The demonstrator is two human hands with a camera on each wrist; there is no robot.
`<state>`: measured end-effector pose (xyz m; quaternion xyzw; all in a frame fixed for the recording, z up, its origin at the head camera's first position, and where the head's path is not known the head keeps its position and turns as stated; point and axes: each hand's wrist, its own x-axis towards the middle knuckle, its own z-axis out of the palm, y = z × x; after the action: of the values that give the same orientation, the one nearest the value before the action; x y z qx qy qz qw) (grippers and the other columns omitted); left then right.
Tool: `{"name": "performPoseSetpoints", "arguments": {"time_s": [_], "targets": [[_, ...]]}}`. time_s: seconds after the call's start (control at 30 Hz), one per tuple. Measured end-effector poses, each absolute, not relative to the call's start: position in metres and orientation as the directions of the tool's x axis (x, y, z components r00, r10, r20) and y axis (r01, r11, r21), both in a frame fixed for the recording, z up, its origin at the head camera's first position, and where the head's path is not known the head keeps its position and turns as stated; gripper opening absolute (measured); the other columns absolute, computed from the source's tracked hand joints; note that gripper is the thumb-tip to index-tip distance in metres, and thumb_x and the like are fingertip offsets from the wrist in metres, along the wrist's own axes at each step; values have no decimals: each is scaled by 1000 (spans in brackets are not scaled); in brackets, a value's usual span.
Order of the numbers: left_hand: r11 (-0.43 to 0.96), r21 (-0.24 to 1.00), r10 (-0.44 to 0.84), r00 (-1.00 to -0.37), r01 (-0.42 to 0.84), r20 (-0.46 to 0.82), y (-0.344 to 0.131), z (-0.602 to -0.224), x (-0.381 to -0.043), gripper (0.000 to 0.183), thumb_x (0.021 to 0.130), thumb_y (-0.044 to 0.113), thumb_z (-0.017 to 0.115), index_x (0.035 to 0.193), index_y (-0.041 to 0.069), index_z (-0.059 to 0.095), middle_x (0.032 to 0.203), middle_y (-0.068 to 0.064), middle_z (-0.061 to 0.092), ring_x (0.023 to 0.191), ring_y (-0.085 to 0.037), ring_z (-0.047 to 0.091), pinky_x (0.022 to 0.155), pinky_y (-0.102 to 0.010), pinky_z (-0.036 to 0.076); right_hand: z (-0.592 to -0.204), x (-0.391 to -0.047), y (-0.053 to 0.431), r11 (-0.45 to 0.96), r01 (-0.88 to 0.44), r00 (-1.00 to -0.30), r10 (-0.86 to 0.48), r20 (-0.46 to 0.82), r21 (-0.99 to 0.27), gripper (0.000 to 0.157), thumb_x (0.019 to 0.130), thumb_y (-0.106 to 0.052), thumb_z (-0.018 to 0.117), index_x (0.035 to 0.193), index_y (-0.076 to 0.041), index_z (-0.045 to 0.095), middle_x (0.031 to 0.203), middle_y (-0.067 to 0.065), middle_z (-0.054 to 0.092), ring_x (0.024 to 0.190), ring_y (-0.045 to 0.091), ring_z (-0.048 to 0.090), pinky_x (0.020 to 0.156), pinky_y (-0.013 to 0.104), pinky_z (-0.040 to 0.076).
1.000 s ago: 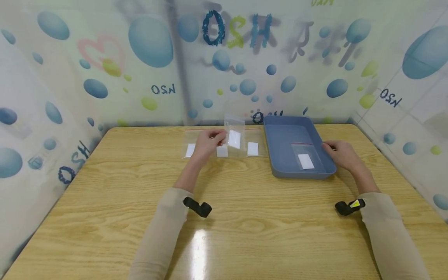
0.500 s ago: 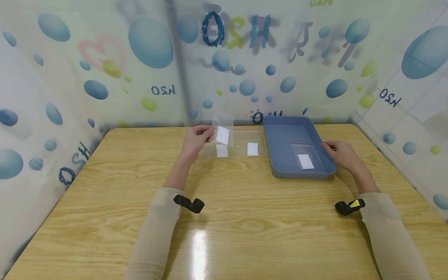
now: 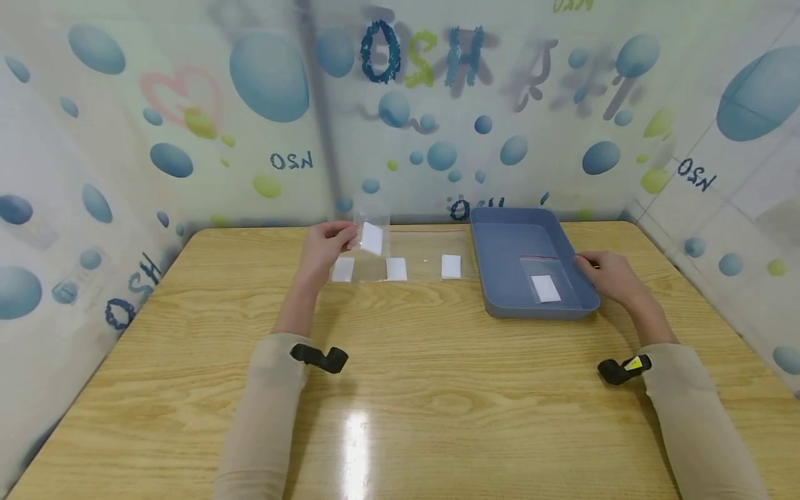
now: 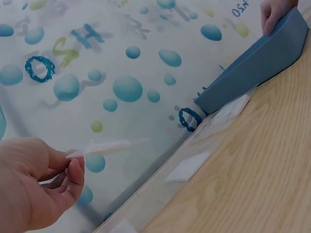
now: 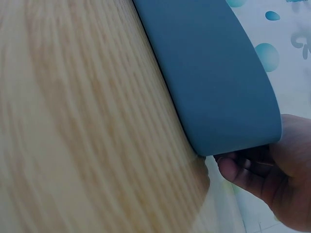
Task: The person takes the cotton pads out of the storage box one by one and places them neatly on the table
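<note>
My left hand (image 3: 320,251) pinches a small clear zip bag (image 3: 372,238) with a white card inside, holding it upright above the table's back edge. In the left wrist view the same bag (image 4: 107,147) shows nearly edge-on between thumb and fingers. Below and to its right, similar bags lie in a row on the table: a left one (image 3: 342,269), a middle one (image 3: 396,269) and a right one (image 3: 451,266). My right hand (image 3: 609,275) grips the right rim of a blue-grey tray (image 3: 515,239). Inside the tray's near end lies one red-topped bag (image 3: 546,288).
The wooden table (image 3: 425,389) reaches back to a wall (image 3: 350,139) patterned with blue and green bubbles. Right of the row of bags, the tray stands against the back edge. Each sleeve carries a black wrist camera (image 3: 320,357).
My left hand has moved left with the held bag, passing above the row and uncovering the leftmost bag. The right hand and the tray have stayed in place.
</note>
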<state>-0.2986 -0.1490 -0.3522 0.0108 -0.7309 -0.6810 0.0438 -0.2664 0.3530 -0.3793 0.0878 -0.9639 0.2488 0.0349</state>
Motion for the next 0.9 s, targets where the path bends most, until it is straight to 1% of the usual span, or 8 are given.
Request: {"name": "performPoseSetpoints", "arguments": {"time_s": [0.07,0.2,0.3,0.37,0.63,0.77,0.9], "targets": [[60,997,-75,-996,41,45,-154,-353,-299,31,100,8,63,122,-14,63,89,-1,62,76,-7,56,75,-16,52,-379,-266,353,859,-188,-982,-153,113,-475,46,109,-21,43,130,19,55,126,40,56,113,54,57,93,64,46],[58,998,-77,-997,14,18,-164,-353,-297,33,101,9,63,125,-13,62,93,-1,62,78,-6,57,78,-16,52,-379,-266,353,858,-190,-981,-154,114,-477,46,109,-20,43,130,19,54,125,40,57,112,53,57,92,64,46],[54,999,-88,-996,-2,3,-171,-351,-296,36,100,11,64,126,-14,61,93,0,62,78,-6,57,79,-16,52,-380,-266,354,857,-197,-980,-157,123,-476,45,109,-19,44,129,19,55,124,40,57,111,53,58,91,63,47],[44,999,-96,-995,-2,2,-177,-351,-296,38,100,11,64,127,-14,60,90,2,62,77,-5,57,79,-16,52,-380,-266,353,857,-202,-979,-159,129,-473,45,109,-19,44,129,19,56,123,40,58,110,53,58,91,63,47],[55,998,-139,-990,-26,-18,-193,-350,-294,39,100,12,63,129,-14,59,93,2,61,80,-5,56,79,-16,51,-378,-266,353,864,-177,-984,-148,98,-472,46,109,-20,43,131,19,54,126,40,56,114,54,56,93,64,46],[54,998,-166,-986,-26,-16,-201,-353,-294,39,100,13,64,128,-14,60,87,3,62,79,-6,57,78,-17,51,-378,-266,353,866,-169,-986,-145,87,-471,48,110,-22,42,132,19,53,128,40,55,116,54,55,94,64,45],[57,998,-188,-982,-23,-12,-210,-355,-292,38,100,13,64,128,-12,61,86,4,63,78,-6,58,78,-20,52,-377,-265,352,863,-182,-983,-153,99,-471,47,110,-21,42,132,18,53,127,40,56,113,54,56,92,64,46]]}}
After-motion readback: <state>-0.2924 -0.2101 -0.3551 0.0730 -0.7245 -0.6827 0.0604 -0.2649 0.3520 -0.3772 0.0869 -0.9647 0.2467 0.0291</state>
